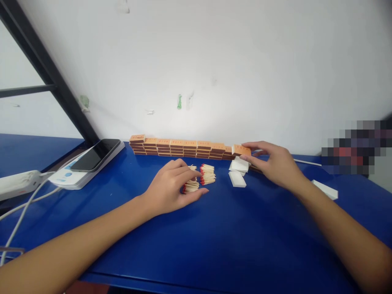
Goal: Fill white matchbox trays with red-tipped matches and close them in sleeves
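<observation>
Matchbox (241,150) in the Right Grip (277,163)

From where I stand, the right grip is clamped on the matchbox, thumb at the near side, fingers at the far side. The matchbox has an orange top face, a dark edge and a pale left end. I cannot tell whether it rests on anything.

Left of the right grip, a stacked row of matchboxes (183,149) in the same orange and dark brown runs along the wall. Reddish print marks the tops; it is too small to read.

Just below and left of the right grip lie white trays (237,179) on the blue desk (214,241).

The left grip (171,183) has thumb and fingers apart, over red-tipped matches (208,174) in two bunches; contact cannot be confirmed.
</observation>
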Tool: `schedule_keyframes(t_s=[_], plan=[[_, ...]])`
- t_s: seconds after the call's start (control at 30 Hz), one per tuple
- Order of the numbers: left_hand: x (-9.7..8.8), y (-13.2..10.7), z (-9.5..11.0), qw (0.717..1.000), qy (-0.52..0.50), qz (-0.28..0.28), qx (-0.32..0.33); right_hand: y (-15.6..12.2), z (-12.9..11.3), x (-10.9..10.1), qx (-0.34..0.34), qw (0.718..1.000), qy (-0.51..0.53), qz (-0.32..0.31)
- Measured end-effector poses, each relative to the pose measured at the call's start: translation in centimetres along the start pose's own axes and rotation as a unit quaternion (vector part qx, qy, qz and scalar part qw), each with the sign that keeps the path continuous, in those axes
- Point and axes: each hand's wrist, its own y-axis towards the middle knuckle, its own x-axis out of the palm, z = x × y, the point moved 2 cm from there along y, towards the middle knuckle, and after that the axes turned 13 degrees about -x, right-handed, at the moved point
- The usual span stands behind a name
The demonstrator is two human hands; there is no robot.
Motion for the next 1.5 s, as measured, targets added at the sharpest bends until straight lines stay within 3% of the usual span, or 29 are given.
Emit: schedule_keyframes(t_s=[0.13, 0.37, 0.57, 0.67, 0.77, 1.0, 1.13, 1.23, 1.33, 1.5], plan=[[-0.1, -0.1, 0.0, 0.999, 0.029, 0.009, 0.031, 1.9, 2.2, 1.0, 0.011, 0.999, -0.031, -0.036], [-0.3, 0.0, -0.5, 0.996, 0.065, 0.020, 0.052, 4.3, 2.7, 1.6, -0.004, 0.993, -0.035, -0.110], [-0.6, 0.3, -1.1, 0.992, 0.099, 0.034, 0.069, 3.4, 1.8, -0.1, 0.013, 0.997, -0.042, -0.062], [-0.7, 0.4, -1.7, 0.990, 0.119, 0.030, 0.075, 2.3, 1.1, -1.1, 0.005, 0.988, -0.096, -0.122], [-0.9, 0.6, -2.1, 0.988, 0.133, 0.029, 0.075, 1.4, 0.8, -1.4, 0.045, 0.975, -0.125, -0.179], [-1.6, 1.1, -2.9, 0.985, 0.157, 0.033, 0.068, 0.9, 0.5, -0.4, 0.074, 0.944, -0.236, -0.219], [-1.5, 1.1, -3.1, 0.985, 0.160, 0.030, 0.063, 1.0, -0.1, -0.6, 0.071, 0.942, -0.244, -0.218], [-1.4, 1.0, -2.9, 0.986, 0.151, 0.021, 0.063, 1.2, -1.1, -1.1, 0.067, 0.954, -0.237, -0.171], [-1.1, 0.8, -2.3, 0.991, 0.122, 0.013, 0.058, 1.1, -3.7, -0.8, 0.032, 0.969, -0.202, -0.142], [-0.5, 0.4, -1.0, 0.996, 0.074, -0.033, 0.037, -0.2, -9.6, 2.1, -0.091, 0.970, -0.126, -0.189]])
